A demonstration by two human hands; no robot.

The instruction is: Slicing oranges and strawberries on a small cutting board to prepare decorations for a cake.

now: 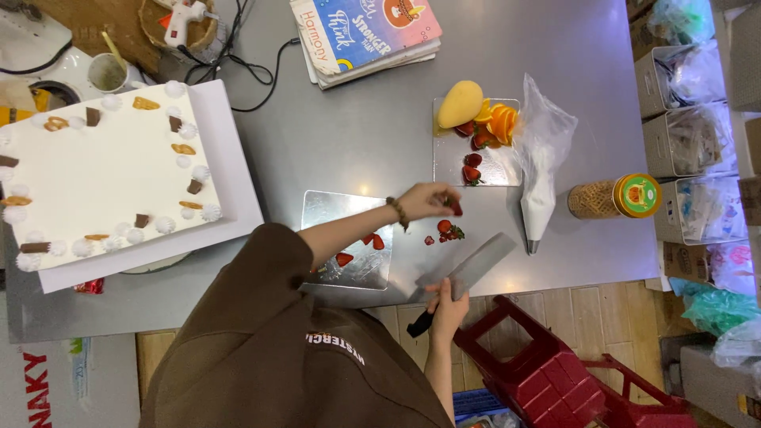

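Observation:
My left hand (428, 200), with a bead bracelet on the wrist, reaches across the steel table and pinches a red strawberry (455, 208). Cut strawberry pieces (449, 231) lie on the table just below it, and more slices (358, 247) sit on a shiny square board (337, 208). My right hand (448, 307) grips the black handle of a broad cleaver (474, 265) near the table's front edge, with the blade pointing up and to the right.
A second board (452, 162) holds a mango, orange slices and strawberries. A filled piping bag (541, 170) and a gold-lidded jar (615, 196) lie to the right. A white rectangular cake (103, 170) sits at the left, books (365, 36) at the back, and a red stool (547, 368) below.

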